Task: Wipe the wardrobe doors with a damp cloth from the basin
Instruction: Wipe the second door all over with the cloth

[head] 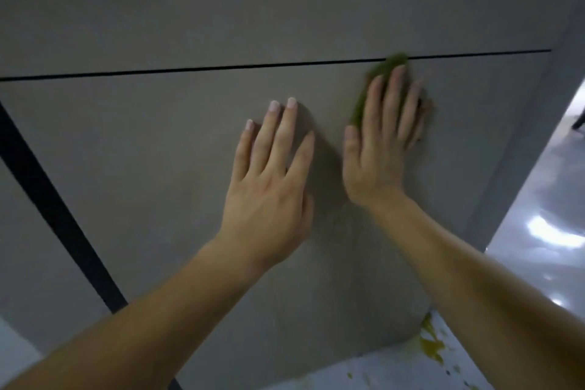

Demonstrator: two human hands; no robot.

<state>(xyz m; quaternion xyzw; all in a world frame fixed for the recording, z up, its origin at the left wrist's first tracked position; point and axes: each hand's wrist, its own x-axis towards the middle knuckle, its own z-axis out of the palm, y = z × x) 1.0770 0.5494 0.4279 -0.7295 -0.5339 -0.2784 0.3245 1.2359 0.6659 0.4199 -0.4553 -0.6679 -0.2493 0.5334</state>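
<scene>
- I see the crumpled green cloth [392, 63] pressed against the matt grey wardrobe door [158, 152], its top overlapping a thin dark horizontal seam [221, 67].
- My right hand [383, 136] covers the cloth with straight fingers, pressing rather than gripping.
- My left hand [272, 187] lies just beside it, spread flat on bare door and holding nothing.
- The door's right edge is near the cloth, with glossy pale floor [544, 231] beyond.

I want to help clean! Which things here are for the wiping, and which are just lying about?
For the job:
green cloth
wardrobe door
right hand, pressing the cloth on the door
left hand, flat on the door

Just there:
shiny floor
yellow spots on the floor
</scene>
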